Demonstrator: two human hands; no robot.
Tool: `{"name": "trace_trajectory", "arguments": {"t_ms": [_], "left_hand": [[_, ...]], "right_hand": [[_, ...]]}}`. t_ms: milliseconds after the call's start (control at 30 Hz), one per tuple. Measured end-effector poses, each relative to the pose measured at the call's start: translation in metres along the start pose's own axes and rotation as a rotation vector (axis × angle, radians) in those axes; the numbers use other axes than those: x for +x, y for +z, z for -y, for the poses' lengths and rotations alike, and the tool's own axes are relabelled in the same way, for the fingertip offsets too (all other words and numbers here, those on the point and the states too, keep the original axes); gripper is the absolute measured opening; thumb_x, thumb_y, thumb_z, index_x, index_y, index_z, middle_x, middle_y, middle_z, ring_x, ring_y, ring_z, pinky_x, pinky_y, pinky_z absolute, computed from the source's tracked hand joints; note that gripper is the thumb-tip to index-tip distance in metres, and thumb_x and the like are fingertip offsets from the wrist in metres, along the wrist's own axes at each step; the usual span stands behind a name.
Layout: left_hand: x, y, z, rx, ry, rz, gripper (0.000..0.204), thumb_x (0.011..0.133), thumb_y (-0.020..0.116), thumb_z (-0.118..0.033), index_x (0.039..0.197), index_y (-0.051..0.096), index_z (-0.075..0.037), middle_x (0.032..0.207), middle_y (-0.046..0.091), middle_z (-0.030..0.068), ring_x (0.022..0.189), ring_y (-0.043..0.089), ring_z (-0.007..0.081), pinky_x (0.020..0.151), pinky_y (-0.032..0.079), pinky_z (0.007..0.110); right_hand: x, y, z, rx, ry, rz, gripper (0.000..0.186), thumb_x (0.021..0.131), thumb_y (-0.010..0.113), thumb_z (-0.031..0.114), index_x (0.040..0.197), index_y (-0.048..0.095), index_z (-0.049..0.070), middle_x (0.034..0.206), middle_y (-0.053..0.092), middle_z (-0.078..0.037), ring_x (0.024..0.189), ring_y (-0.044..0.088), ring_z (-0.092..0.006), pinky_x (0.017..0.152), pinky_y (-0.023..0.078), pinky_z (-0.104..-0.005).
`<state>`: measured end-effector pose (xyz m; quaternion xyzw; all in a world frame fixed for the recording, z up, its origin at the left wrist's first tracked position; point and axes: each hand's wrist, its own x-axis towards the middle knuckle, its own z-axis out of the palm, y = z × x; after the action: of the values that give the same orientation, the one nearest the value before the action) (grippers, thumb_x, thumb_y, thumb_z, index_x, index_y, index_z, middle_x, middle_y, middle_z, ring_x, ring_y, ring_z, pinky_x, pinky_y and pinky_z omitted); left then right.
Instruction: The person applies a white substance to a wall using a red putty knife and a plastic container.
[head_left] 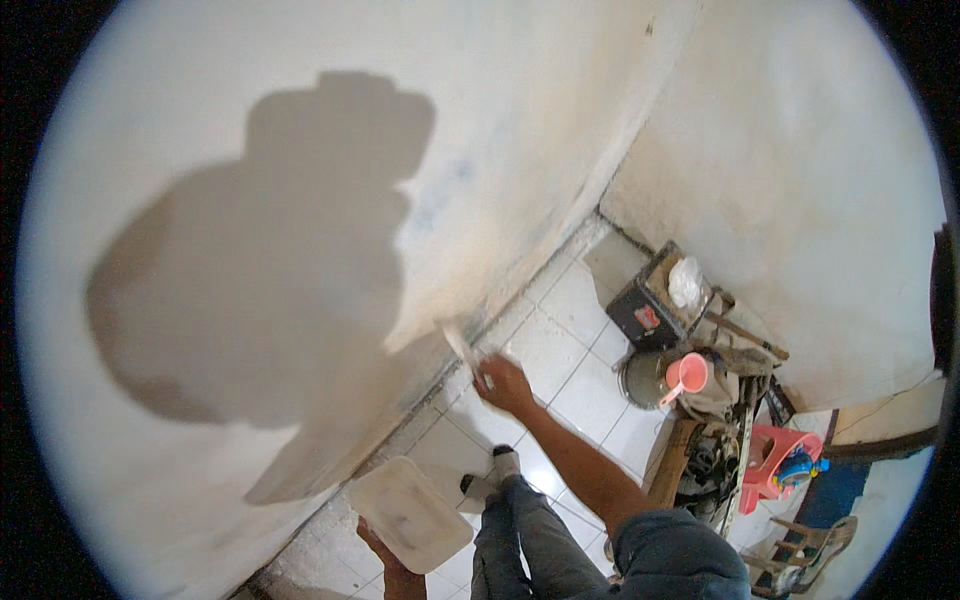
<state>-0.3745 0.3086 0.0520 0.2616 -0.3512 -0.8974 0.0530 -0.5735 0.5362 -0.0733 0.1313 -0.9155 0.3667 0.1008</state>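
Observation:
My right hand is closed around the handle of a pale flat hand tool, held up against the lower part of the white wall. The tool is blurred, so I cannot tell a brush from a putty knife. Low on the left, my left hand grips the side of a shallow cream plastic tub; its fingers are partly hidden behind it. Greyish smears mark the tub's inside. A large shadow of my head and arm falls across the wall.
On the white tiled floor, a black box with a white plastic bag stands near the corner. Beside it are a bucket, a pink dipper, a tool-filled wooden box, a pink stool and a chair.

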Motion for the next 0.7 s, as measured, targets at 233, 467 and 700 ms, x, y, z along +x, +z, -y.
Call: {"name": "trace_trajectory", "arguments": {"t_ms": [233,467,700], "left_hand": [[-0.025,-0.007,-0.012,0.628,0.192,-0.008,0.059,0.088,0.038,-0.054,0.129,0.044,-0.012,0.120,0.053,0.0108,0.105,0.055,0.0299,0.089,0.047,0.047],[-0.040,-0.008,-0.026,0.111,-0.027,-0.050,0.065,0.086,0.037,-0.059,0.133,0.041,-0.014,0.126,0.049,0.0102,0.112,0.051,0.0303,0.092,0.045,0.048],[-0.055,-0.033,-0.022,0.055,-0.043,-0.156,0.063,0.087,0.035,-0.057,0.132,0.042,-0.014,0.125,0.051,0.0097,0.113,0.051,0.0288,0.091,0.046,0.050]], "right_hand": [[-0.086,-0.039,-0.022,-0.045,0.545,-0.131,0.032,0.084,0.058,0.029,0.070,0.053,0.001,0.065,0.057,-0.019,0.061,0.058,-0.0309,0.056,0.044,-0.0400],[0.068,-0.033,-0.087,0.010,0.499,-0.363,0.031,0.087,0.053,0.031,0.083,0.054,0.000,0.079,0.059,-0.023,0.076,0.057,-0.0432,0.068,0.044,-0.0494],[0.074,0.057,-0.061,-0.114,0.034,-0.501,0.022,0.081,0.060,0.022,0.086,0.056,0.001,0.084,0.060,-0.021,0.079,0.059,-0.0372,0.070,0.047,-0.0474]]}}
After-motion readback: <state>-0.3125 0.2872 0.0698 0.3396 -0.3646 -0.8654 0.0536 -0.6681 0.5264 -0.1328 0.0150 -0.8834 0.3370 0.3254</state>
